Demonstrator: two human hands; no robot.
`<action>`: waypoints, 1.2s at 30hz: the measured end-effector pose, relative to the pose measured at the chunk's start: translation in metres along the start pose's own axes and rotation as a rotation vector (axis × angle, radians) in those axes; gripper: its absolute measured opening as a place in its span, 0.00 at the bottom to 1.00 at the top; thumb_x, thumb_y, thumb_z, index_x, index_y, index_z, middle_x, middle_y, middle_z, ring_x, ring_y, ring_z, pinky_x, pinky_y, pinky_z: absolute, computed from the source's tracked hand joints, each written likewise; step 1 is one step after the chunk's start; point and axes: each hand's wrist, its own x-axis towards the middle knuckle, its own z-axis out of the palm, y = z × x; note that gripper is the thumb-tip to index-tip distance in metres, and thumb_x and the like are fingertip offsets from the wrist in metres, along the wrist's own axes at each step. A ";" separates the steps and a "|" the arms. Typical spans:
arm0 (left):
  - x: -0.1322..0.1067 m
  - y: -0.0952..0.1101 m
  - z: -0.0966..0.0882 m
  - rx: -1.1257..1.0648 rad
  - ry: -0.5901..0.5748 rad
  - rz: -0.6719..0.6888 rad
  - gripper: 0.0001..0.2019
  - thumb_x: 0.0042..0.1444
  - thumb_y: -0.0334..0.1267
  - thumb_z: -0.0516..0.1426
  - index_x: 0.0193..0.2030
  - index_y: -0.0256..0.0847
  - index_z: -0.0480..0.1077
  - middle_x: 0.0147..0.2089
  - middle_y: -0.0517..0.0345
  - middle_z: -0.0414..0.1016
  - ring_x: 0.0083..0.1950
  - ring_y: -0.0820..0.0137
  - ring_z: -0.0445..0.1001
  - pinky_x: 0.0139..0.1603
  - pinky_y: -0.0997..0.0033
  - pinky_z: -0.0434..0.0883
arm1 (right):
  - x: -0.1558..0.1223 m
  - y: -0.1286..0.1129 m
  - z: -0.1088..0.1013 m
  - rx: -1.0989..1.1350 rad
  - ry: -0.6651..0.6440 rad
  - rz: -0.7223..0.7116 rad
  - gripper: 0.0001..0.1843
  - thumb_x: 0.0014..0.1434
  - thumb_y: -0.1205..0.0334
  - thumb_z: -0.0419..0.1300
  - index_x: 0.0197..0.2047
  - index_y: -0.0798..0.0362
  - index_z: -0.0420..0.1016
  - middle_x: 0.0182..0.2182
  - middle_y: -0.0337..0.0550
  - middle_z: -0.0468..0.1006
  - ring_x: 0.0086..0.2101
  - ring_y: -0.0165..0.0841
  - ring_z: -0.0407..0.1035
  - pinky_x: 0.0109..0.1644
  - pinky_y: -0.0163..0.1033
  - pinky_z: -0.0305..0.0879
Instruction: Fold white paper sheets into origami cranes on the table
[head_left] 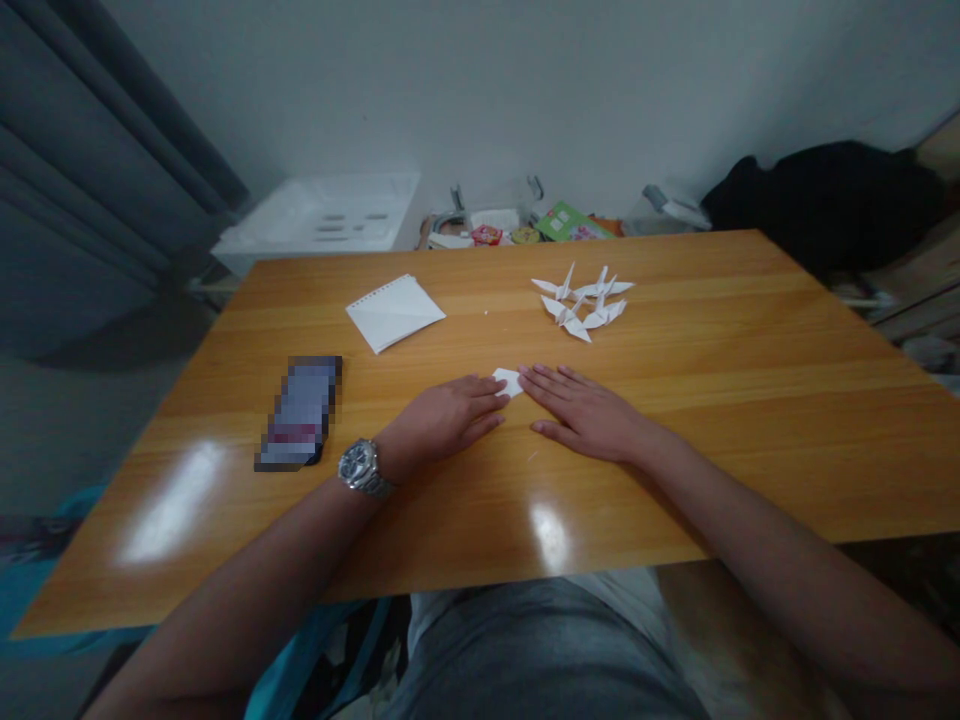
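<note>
Toward the glossy worktop's [712, 345] far edge, sheets [395, 315] and cranes [570, 322]; by its left edge, phone [301, 410]. Beyond, white tray [330, 215] and wall [510, 90]. Mid-worktop, paper [510, 382] touched by left hand [448, 418] and right hand [591, 415], fingers flat, thumbs apart.

On my feed, the left hand [448, 416] and right hand [592, 412] touch folded paper [509, 381] on the counter [720, 350], paper cranes [576, 325] beyond.

Slvr metal watch [363, 468] w/ dk dial [356, 464]; gry clothes [547, 650].
</note>
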 end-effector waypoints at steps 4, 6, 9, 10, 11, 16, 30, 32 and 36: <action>-0.001 0.000 0.002 0.021 0.013 -0.007 0.20 0.73 0.45 0.48 0.63 0.40 0.71 0.70 0.49 0.68 0.69 0.63 0.68 0.73 0.58 0.63 | -0.001 0.000 -0.001 -0.015 0.005 0.008 0.33 0.75 0.49 0.45 0.78 0.48 0.44 0.74 0.48 0.51 0.72 0.40 0.49 0.75 0.55 0.50; -0.001 0.001 0.003 0.023 0.017 -0.009 0.20 0.74 0.45 0.48 0.63 0.41 0.71 0.70 0.49 0.68 0.69 0.63 0.68 0.73 0.58 0.63 | -0.002 0.003 -0.003 -0.026 0.003 0.009 0.32 0.75 0.53 0.43 0.78 0.50 0.45 0.74 0.48 0.52 0.72 0.39 0.49 0.75 0.54 0.50; -0.001 0.002 0.003 0.019 0.011 -0.014 0.21 0.74 0.46 0.48 0.64 0.41 0.70 0.70 0.50 0.67 0.70 0.63 0.67 0.73 0.58 0.63 | -0.006 0.009 -0.006 -0.026 0.013 0.028 0.30 0.76 0.55 0.42 0.77 0.50 0.47 0.73 0.47 0.54 0.72 0.38 0.50 0.74 0.54 0.51; -0.001 0.003 0.003 0.018 0.006 -0.016 0.21 0.74 0.46 0.47 0.65 0.40 0.70 0.70 0.50 0.67 0.70 0.63 0.66 0.73 0.58 0.62 | -0.007 0.011 -0.007 -0.019 0.016 0.032 0.30 0.76 0.55 0.42 0.77 0.49 0.48 0.73 0.46 0.54 0.71 0.38 0.50 0.74 0.54 0.52; -0.001 0.003 0.003 0.019 0.003 -0.017 0.21 0.74 0.46 0.47 0.65 0.40 0.70 0.71 0.49 0.67 0.71 0.63 0.66 0.73 0.58 0.62 | -0.007 0.013 -0.007 -0.010 0.018 0.039 0.30 0.76 0.55 0.42 0.77 0.49 0.48 0.73 0.46 0.55 0.71 0.38 0.51 0.74 0.55 0.52; -0.001 0.003 0.003 0.030 0.002 -0.006 0.20 0.74 0.45 0.48 0.65 0.41 0.69 0.71 0.50 0.66 0.71 0.63 0.66 0.73 0.58 0.62 | -0.006 0.017 -0.008 0.041 0.030 0.075 0.29 0.75 0.54 0.41 0.75 0.52 0.55 0.72 0.47 0.59 0.70 0.38 0.55 0.74 0.52 0.54; -0.002 0.002 0.003 0.052 -0.008 -0.025 0.21 0.73 0.47 0.49 0.65 0.41 0.70 0.71 0.49 0.65 0.69 0.59 0.67 0.71 0.57 0.65 | -0.005 0.018 -0.013 0.110 0.163 0.128 0.28 0.75 0.56 0.43 0.72 0.56 0.61 0.70 0.52 0.63 0.68 0.40 0.60 0.73 0.53 0.58; -0.002 0.001 0.003 0.063 -0.006 -0.015 0.21 0.73 0.46 0.49 0.66 0.40 0.69 0.72 0.50 0.65 0.70 0.59 0.67 0.72 0.56 0.64 | -0.002 0.011 -0.012 0.119 0.143 0.056 0.28 0.75 0.56 0.45 0.74 0.53 0.59 0.71 0.50 0.61 0.69 0.40 0.58 0.73 0.54 0.58; -0.001 -0.001 0.001 0.045 -0.018 0.014 0.21 0.73 0.45 0.49 0.67 0.40 0.68 0.72 0.49 0.64 0.71 0.60 0.66 0.73 0.56 0.62 | 0.004 0.001 -0.007 0.081 0.085 -0.055 0.28 0.74 0.57 0.46 0.73 0.57 0.60 0.71 0.53 0.61 0.70 0.41 0.56 0.73 0.54 0.57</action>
